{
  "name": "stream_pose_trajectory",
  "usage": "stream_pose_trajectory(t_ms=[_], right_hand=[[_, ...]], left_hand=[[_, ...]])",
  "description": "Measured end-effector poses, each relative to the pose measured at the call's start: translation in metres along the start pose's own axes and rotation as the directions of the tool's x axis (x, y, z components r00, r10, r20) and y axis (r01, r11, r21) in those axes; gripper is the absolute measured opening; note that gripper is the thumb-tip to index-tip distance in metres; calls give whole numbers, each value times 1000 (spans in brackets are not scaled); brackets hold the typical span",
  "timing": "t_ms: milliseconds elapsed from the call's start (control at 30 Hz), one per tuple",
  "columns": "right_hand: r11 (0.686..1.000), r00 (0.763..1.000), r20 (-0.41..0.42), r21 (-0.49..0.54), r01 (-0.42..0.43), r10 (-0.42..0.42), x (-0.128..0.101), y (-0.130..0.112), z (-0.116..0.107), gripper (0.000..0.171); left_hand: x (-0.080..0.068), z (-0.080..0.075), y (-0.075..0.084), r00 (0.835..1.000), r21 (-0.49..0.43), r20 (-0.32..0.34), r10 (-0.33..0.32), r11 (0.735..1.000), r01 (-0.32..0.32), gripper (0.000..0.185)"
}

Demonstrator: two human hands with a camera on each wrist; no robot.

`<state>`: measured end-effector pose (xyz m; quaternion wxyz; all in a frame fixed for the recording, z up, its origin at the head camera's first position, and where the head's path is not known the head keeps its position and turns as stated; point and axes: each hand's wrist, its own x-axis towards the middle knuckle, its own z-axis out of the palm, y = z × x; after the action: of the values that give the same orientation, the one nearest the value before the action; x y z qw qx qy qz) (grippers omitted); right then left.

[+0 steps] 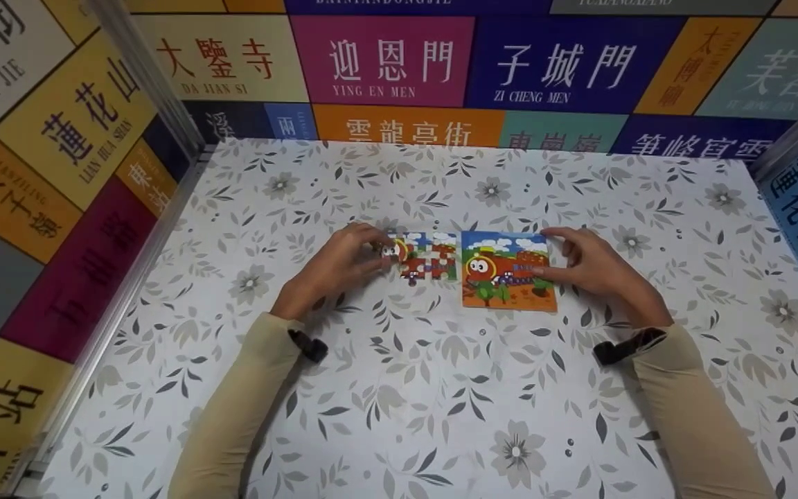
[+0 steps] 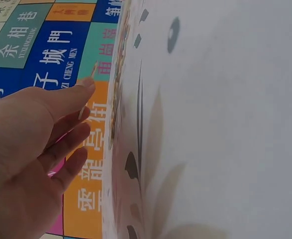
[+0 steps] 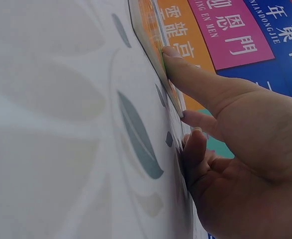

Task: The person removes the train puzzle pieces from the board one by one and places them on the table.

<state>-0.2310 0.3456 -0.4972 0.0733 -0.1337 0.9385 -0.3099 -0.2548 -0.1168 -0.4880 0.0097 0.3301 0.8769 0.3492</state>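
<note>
My left hand (image 1: pixel 343 260) pinches a small jigsaw puzzle piece (image 2: pixel 94 69) between thumb and fingers, seen edge-on in the left wrist view. Just right of it, partly joined jigsaw pieces (image 1: pixel 444 255) lie on the table, showing blue sky, clouds and red train parts. A square picture board (image 1: pixel 503 284) with a smiling red train lies beside them. At its right side, my right hand (image 1: pixel 589 263) holds the board, thumb on its printed face and a finger at the far corner. The board's thin edge (image 3: pixel 153 55) shows in the right wrist view.
White floral cloth (image 1: pixel 440 388) covers the table beneath everything. Panels with large Chinese characters (image 1: pixel 399 62) stand along the back and sides. A dark band (image 1: pixel 309 345) circles the left wrist, and another (image 1: pixel 627 346) the right.
</note>
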Motion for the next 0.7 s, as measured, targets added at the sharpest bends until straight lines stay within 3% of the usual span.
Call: stream_pose_trajectory(t_ms=[300,700], right_hand=[[999,999,6,29,-41,41,1,-1,0,79],[998,998,1,30,-63,63,1,-1,1,80]], left_hand=[[-15,-7,-10,997,-25,49,-68,997,69,29],[-15,-7,-9,991,-13,83,-107,994,109,25]])
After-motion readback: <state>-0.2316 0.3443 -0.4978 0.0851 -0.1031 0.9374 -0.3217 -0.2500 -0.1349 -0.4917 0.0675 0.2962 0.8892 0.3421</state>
